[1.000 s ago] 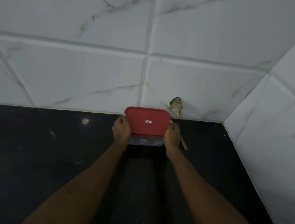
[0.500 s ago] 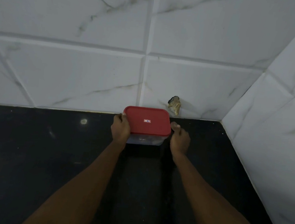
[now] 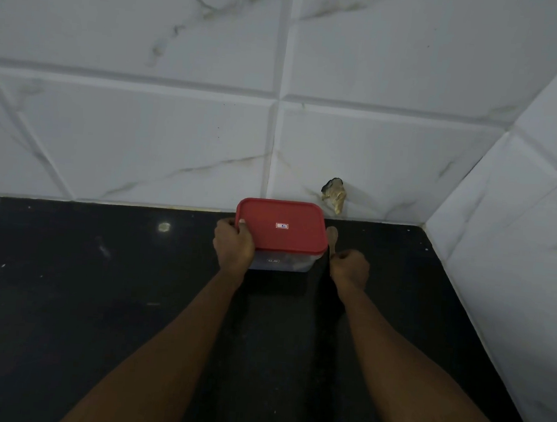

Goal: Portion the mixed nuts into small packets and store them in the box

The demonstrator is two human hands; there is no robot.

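Two hands meet at the black counter (image 3: 94, 295): the left hand (image 3: 233, 245) grips the red-lidded box (image 3: 282, 226) standing by the wall (image 3: 142, 131); the right hand (image 3: 349, 267), fingers curled, pinches a wooden spoon (image 3: 332, 237) just beside the box.

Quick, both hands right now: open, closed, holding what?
Left hand: grips the left end of the red-lidded box.
Right hand: off the box, pinches a wooden spoon by its handle.

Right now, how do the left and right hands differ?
The left hand touches the red-lidded box, gripping its left edge; the right hand is apart from the box. The left hand holds no tool; the right hand pinches a wooden spoon. Both are over the counter.
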